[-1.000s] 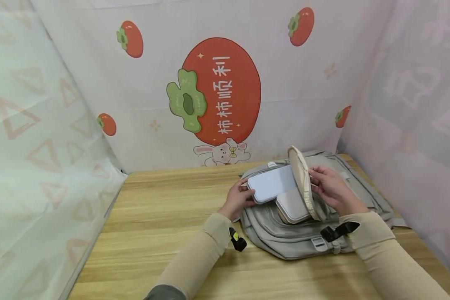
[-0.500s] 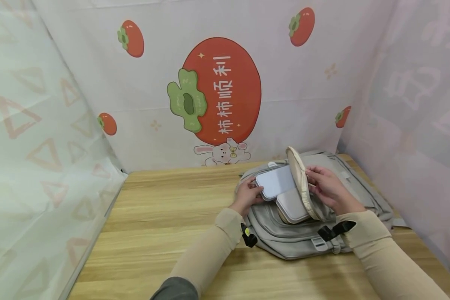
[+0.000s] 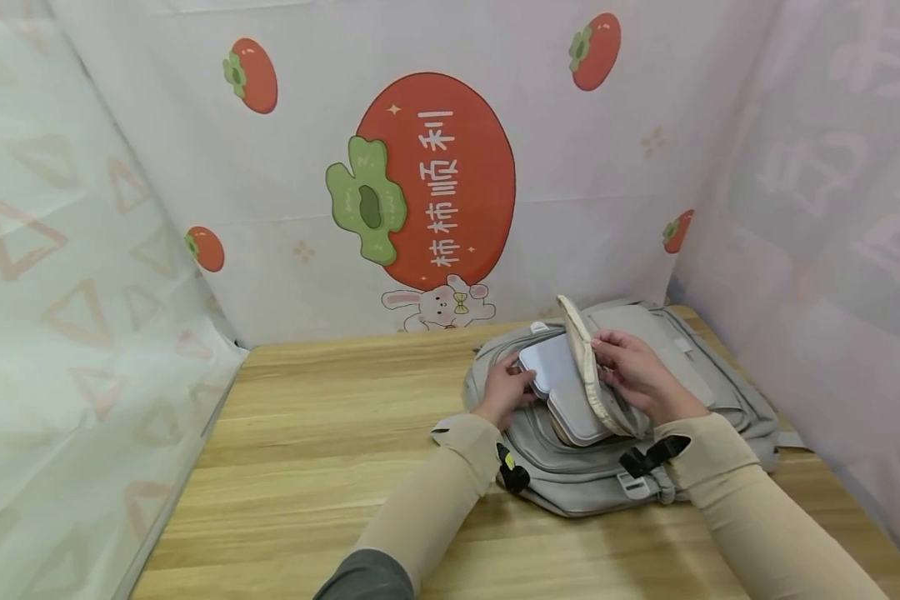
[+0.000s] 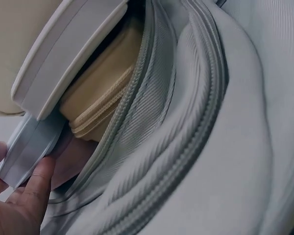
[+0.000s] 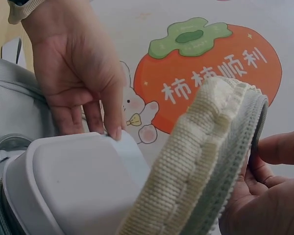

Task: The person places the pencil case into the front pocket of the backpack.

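A grey backpack (image 3: 667, 333) lies on the table with its front pocket unzipped. My right hand (image 3: 637, 375) pinches the edge of the pocket's flap (image 3: 583, 354) and holds it raised. At the pocket's left side, my left hand (image 3: 504, 387) grips the outer end of a pale bluish-white rounded box (image 3: 543, 360), whose other end goes under the flap. Thumb and fingers lie on opposite sides of this box (image 4: 25, 149) in the left wrist view. Next to it, a second whitish box (image 3: 581, 412) sticks out of the pocket. Under that one shows a tan zippered pouch (image 4: 100, 85).
The wooden table (image 3: 307, 433) stretches left of the backpack. Behind it hangs a white cloth backdrop (image 3: 292, 167) with printed persimmons, and similar cloth walls stand left and right. A buckle (image 3: 633, 485) and straps lie at the backpack's near edge.
My left hand has moved right with the bluish-white box, so less of it shows outside the flap. The right hand and flap have shifted slightly left.
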Demonstrator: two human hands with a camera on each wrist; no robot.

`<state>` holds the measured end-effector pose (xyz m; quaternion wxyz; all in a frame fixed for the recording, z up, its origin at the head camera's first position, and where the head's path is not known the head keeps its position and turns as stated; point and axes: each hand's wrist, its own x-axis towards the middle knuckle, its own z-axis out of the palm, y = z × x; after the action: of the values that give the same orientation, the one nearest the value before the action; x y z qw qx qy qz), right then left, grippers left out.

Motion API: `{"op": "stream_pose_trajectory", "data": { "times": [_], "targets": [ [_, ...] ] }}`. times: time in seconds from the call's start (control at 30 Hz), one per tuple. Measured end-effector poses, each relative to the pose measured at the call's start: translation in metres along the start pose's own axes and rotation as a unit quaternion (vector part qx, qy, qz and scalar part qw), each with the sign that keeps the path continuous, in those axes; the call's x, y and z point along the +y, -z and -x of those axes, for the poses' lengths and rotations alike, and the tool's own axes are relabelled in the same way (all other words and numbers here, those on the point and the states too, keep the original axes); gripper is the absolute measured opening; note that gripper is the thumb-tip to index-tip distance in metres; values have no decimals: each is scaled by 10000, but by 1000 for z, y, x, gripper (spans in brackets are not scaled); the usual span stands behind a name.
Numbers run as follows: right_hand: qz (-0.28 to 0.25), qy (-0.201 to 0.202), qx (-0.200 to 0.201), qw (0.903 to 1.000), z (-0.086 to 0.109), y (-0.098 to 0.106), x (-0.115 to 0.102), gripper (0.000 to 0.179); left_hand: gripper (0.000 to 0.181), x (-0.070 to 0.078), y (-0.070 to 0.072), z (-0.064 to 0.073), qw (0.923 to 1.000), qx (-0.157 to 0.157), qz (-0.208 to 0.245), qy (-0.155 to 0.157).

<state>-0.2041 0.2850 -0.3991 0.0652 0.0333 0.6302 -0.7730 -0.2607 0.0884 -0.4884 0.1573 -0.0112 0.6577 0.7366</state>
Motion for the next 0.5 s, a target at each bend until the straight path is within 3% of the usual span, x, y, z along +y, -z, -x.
{"op": "stream_pose_trajectory", "data": {
  "times": [0.3, 0.5],
  "targets": [
    [101, 27, -95, 9999, -1, -1, 0, 20, 55, -2, -19, -5, 9998, 167, -21, -61],
    [275, 33, -126, 9995, -3, -6, 4, 19, 61, -4, -19, -5, 9999, 106, -8, -33]
  ]
}}
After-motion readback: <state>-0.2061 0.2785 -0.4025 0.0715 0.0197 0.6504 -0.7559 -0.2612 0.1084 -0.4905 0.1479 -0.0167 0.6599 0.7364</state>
